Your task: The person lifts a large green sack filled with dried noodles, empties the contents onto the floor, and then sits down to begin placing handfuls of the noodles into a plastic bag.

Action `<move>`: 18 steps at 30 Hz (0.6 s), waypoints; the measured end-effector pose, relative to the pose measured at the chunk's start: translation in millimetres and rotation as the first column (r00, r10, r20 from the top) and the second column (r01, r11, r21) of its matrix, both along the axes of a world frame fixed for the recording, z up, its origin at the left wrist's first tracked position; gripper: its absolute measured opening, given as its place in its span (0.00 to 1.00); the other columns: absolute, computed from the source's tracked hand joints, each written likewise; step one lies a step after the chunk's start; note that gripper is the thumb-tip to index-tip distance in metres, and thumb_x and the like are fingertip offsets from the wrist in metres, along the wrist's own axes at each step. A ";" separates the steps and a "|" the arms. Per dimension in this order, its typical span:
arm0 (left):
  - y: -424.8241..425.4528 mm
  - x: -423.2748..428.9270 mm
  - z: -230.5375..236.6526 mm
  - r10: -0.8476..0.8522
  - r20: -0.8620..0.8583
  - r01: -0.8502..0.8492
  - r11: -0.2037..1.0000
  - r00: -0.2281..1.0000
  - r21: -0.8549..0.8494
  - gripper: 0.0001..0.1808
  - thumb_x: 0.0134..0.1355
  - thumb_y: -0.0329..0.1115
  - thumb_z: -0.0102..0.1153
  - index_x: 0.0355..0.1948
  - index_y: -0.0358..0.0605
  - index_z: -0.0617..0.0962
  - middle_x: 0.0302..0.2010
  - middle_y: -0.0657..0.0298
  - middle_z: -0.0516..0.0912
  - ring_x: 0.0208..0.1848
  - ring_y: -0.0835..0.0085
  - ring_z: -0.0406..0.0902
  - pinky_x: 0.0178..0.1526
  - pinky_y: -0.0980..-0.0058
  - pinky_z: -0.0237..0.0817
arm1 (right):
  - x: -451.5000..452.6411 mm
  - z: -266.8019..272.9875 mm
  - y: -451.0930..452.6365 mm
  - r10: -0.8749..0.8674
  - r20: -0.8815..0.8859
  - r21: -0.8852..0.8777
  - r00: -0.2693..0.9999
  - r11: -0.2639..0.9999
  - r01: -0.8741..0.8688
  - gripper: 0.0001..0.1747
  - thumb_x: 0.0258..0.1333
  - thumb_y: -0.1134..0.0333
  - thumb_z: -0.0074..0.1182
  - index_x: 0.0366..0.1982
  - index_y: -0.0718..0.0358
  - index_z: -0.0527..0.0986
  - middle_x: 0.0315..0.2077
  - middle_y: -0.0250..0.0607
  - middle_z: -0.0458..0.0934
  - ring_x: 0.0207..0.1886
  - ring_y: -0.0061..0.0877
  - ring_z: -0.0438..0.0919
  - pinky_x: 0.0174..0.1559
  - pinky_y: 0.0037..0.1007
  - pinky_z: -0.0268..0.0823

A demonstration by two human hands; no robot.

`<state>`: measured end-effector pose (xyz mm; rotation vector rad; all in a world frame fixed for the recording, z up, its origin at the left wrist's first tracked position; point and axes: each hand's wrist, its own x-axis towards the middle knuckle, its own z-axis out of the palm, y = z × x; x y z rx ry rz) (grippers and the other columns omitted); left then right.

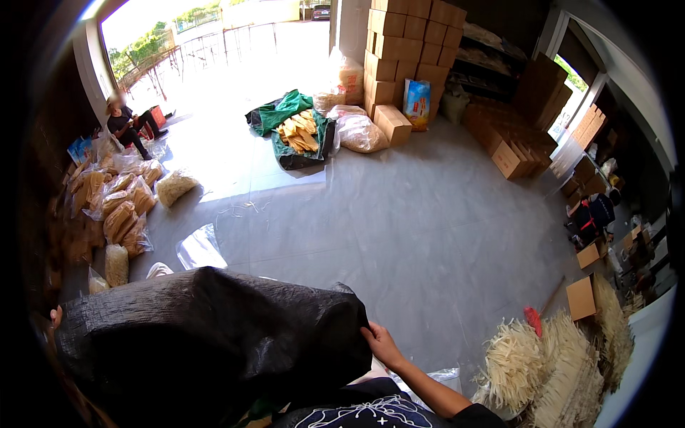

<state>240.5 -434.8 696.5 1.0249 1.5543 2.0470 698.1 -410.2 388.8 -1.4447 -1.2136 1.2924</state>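
A large black woven plastic sheet or sack [214, 315] is spread between my two hands, close to my body. At its right edge, the fingers and thumb of my right hand [381, 342] pinch the material. My left hand [55, 316] grips the far left edge, with only its fingertips showing. A bit of green material lies low under the black one, mostly hidden. Beyond the sheet, a clear plastic bag [200, 247] lies flat on the grey floor.
Bags of dried tan sheets [122, 219] are heaped at left near a seated person. A green tarpaulin sack [281, 115] with yellowish pieces, a filled bag [361, 132] and stacked cartons [396, 48] stand ahead. Pale strip bundles [514, 364] lie at lower right; another person bends at far right.
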 end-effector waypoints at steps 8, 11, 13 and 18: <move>149.3 33.4 4.8 0.015 -0.023 -0.014 1.000 1.000 0.003 0.06 0.49 0.31 0.50 0.28 0.43 0.69 0.30 0.67 0.67 0.34 0.79 0.63 0.42 0.82 0.53 | -4.3 -50.9 133.9 0.222 0.238 -0.155 0.946 0.970 -0.188 0.21 0.55 0.55 0.35 0.43 0.65 0.62 0.36 0.60 0.70 0.44 0.50 0.67 0.44 0.41 0.60; 200.1 41.8 15.1 0.040 -0.048 -0.039 0.999 0.998 0.005 0.06 0.49 0.30 0.50 0.28 0.43 0.69 0.29 0.67 0.67 0.33 0.79 0.62 0.42 0.83 0.53 | -12.2 -33.0 205.2 0.311 0.147 -0.090 0.939 0.950 -0.301 0.23 0.55 0.55 0.36 0.47 0.64 0.60 0.40 0.58 0.69 0.46 0.49 0.66 0.46 0.40 0.58; 233.4 46.2 18.4 0.060 -0.058 -0.061 0.998 0.996 -0.003 0.06 0.48 0.30 0.51 0.28 0.43 0.69 0.29 0.68 0.66 0.33 0.79 0.62 0.42 0.83 0.53 | -8.8 -30.3 253.2 0.361 0.205 -0.186 0.910 0.927 -0.325 0.22 0.55 0.57 0.36 0.46 0.65 0.60 0.39 0.57 0.70 0.45 0.47 0.67 0.45 0.39 0.59; 311.4 51.1 25.0 0.108 -0.082 -0.110 0.993 0.991 -0.030 0.06 0.48 0.30 0.51 0.27 0.43 0.68 0.29 0.68 0.66 0.33 0.80 0.61 0.42 0.83 0.52 | -12.0 -5.1 357.4 0.443 0.144 -0.212 0.885 0.887 -0.410 0.20 0.55 0.59 0.35 0.45 0.64 0.62 0.38 0.55 0.71 0.44 0.46 0.68 0.44 0.38 0.60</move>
